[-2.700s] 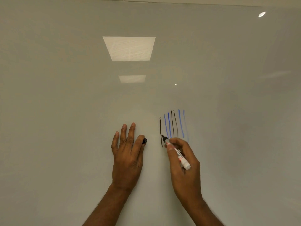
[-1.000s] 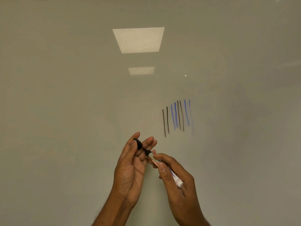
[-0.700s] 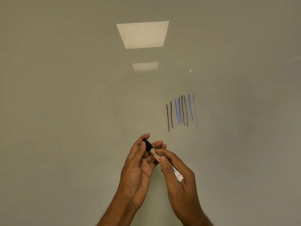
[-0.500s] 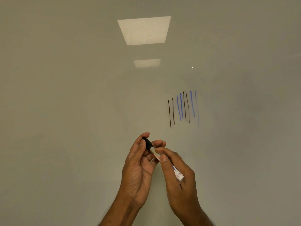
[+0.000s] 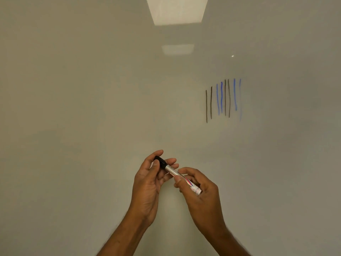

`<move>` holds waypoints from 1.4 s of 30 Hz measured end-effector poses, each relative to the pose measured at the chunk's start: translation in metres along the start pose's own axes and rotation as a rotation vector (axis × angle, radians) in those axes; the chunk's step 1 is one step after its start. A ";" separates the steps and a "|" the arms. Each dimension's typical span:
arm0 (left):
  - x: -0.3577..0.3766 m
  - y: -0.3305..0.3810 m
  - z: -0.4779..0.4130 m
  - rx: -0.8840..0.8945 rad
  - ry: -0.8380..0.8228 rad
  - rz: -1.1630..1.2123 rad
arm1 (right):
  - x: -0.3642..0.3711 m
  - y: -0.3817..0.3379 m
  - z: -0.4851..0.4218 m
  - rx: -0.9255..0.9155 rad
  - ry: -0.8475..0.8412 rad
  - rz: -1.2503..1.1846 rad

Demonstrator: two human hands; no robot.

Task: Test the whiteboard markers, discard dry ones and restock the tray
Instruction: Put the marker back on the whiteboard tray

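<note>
A white whiteboard marker (image 5: 181, 178) with a black cap (image 5: 160, 161) lies slanted between my two hands in front of the whiteboard (image 5: 83, 108). My right hand (image 5: 199, 193) grips the marker's barrel between thumb and fingers. My left hand (image 5: 149, 183) pinches the black cap, which sits on the marker's tip. Several vertical test strokes (image 5: 223, 98), black and blue, stand on the board up and to the right of my hands. The rightmost blue stroke looks faint.
The whiteboard fills the whole view and reflects ceiling light panels (image 5: 177, 10) near the top. No tray or other markers show in this view.
I drew a second black stroke, then pulled both hands off the board. The cap in my left hand went onto the marker's tip. The view has tilted, so the strokes sit higher.
</note>
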State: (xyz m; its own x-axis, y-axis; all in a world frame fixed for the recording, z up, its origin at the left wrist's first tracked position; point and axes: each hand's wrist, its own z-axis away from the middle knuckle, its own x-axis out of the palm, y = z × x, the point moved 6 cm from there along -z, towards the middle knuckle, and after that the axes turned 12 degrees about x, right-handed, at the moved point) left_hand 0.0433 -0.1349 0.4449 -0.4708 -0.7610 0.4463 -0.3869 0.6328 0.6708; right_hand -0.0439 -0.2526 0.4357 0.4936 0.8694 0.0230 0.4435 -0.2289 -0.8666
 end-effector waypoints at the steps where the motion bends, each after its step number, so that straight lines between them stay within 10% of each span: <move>1: -0.010 -0.004 0.003 0.005 0.001 -0.054 | 0.004 0.010 0.003 0.023 -0.009 0.037; 26: -0.247 -0.093 0.126 0.144 -0.234 -1.357 | 0.112 0.213 0.092 -0.113 -0.084 0.700; 42: -0.400 -0.174 0.246 -0.315 -0.480 -1.713 | 0.153 0.374 0.164 0.096 -0.291 0.935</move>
State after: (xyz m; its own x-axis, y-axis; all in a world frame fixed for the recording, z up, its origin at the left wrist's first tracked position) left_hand 0.1035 0.0943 0.0039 0.0606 -0.3314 -0.9415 -0.5165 -0.8176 0.2545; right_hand 0.0749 -0.1334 0.0331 0.4051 0.4331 -0.8051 -0.1007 -0.8541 -0.5102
